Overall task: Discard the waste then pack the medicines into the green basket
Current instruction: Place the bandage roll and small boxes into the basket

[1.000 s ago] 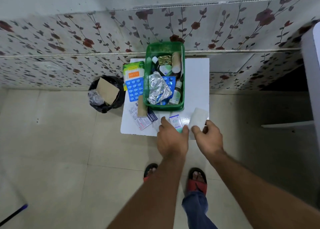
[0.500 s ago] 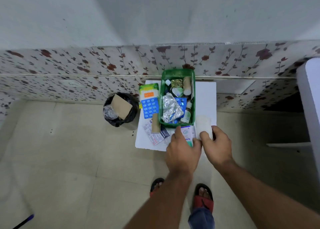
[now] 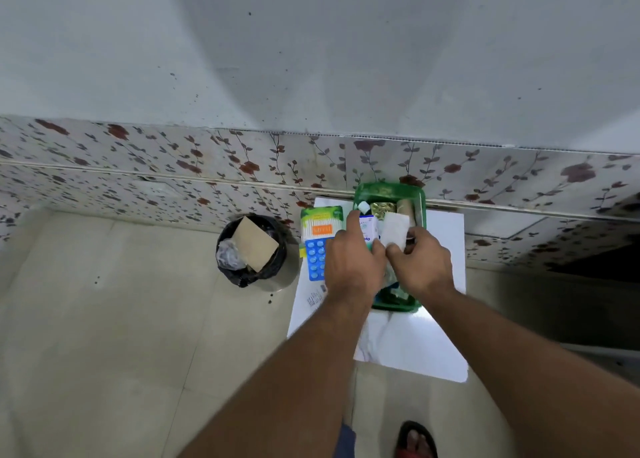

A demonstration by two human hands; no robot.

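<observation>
White square table point(image 3: 446, 322) against floral-tiled wall point(image 3: 173, 167), beige tile floor point(image 3: 104, 319); green plastic basket point(image 3: 389, 189) on it. Left hand point(image 3: 353, 260) grips white medicine box point(image 3: 367, 228); right hand point(image 3: 424, 263) pinches white gauze pad point(image 3: 394, 229).

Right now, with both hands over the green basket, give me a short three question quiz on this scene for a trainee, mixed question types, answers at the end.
1. True or false: the left hand holds a small white box above the green basket.
2. Multiple choice: where is the black bin? A) on the white table B) on the floor, left of the white table C) inside the basket.
3. Fill in: the right hand holds a white ____.

Key
1. True.
2. B; the bin already holds a piece of cardboard.
3. Pad, apparently gauze or cotton; its exact type is too blurred to tell.
</observation>
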